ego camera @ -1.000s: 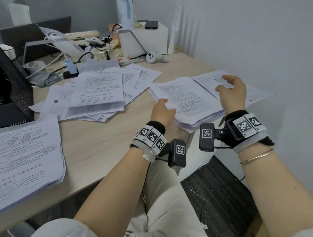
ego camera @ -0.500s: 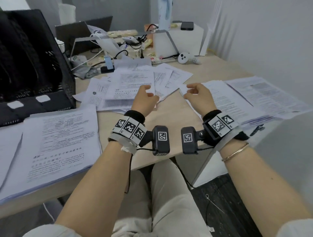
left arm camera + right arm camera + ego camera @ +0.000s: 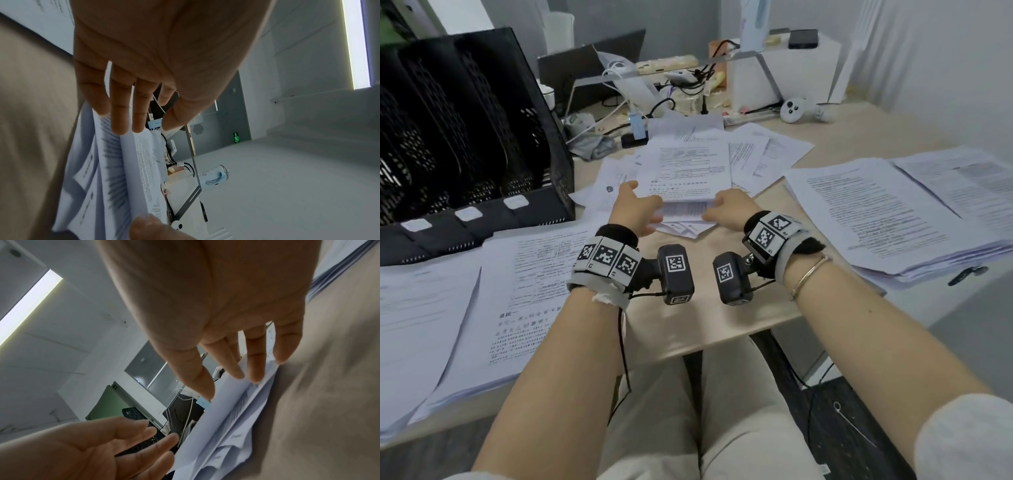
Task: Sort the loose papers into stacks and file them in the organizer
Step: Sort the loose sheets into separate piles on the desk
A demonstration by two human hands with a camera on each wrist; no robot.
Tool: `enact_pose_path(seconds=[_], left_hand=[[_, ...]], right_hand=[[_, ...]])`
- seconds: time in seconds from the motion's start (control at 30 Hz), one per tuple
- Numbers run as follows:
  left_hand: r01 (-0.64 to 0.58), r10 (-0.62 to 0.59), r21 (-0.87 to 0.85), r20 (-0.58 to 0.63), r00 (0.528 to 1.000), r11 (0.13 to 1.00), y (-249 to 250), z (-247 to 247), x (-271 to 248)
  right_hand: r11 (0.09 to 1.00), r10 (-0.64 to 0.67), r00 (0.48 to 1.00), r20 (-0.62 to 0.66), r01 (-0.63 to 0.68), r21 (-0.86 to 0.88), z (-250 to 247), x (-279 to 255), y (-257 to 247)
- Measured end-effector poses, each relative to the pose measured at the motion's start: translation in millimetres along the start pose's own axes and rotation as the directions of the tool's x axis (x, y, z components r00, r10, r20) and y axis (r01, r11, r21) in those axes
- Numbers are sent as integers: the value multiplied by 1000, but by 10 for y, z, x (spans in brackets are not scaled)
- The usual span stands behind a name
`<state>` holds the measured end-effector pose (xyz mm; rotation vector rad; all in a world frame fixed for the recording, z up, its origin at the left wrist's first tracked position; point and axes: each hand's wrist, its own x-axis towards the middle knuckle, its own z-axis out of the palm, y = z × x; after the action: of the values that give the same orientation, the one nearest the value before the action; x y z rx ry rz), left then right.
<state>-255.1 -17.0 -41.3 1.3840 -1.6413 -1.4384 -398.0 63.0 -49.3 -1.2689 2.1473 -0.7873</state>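
Head view: loose paper pile (image 3: 690, 171) on tabletop (image 3: 726, 308), right of black mesh organizer (image 3: 465, 137). Left hand (image 3: 635, 209) and right hand (image 3: 729, 209), fingers extended, unclenched, flank its near edge. Advice: square edges before lifting.

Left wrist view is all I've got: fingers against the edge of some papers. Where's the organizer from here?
Observer: The black mesh organizer stands on the desk to the left of that loose pile.
Operator: Is the other hand on the same pile?
Observer: Yes. The right hand is at its near edge, fingers straight, opposite the left hand.
Operator: Any other stacks around?
Observer: A thick stack lies to the right, and another stack lies near left, in front of the organizer.
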Motion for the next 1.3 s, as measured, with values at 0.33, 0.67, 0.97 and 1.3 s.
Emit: enact_pose_path(seconds=[0.33,0.67,0.97,1.3], left_hand=[[107,-116,-111,-86,989,988,41,178,161],[133,-133,-4,-56,990,991,1,443,111],[-190,154,-77,-337,929,979,64,641,51],[-281,215,-164,-334,918,945,178,741,-112]], right_hand=[[983,51,969,-242,-6,183,-392,-105,411],[991,92,925,-369,-49,123,-588,-367,776],[854,395,893,-214,-443,-273,-504,-670,1161],[850,445,881,-164,-473,-233,-515,-676,1139]])
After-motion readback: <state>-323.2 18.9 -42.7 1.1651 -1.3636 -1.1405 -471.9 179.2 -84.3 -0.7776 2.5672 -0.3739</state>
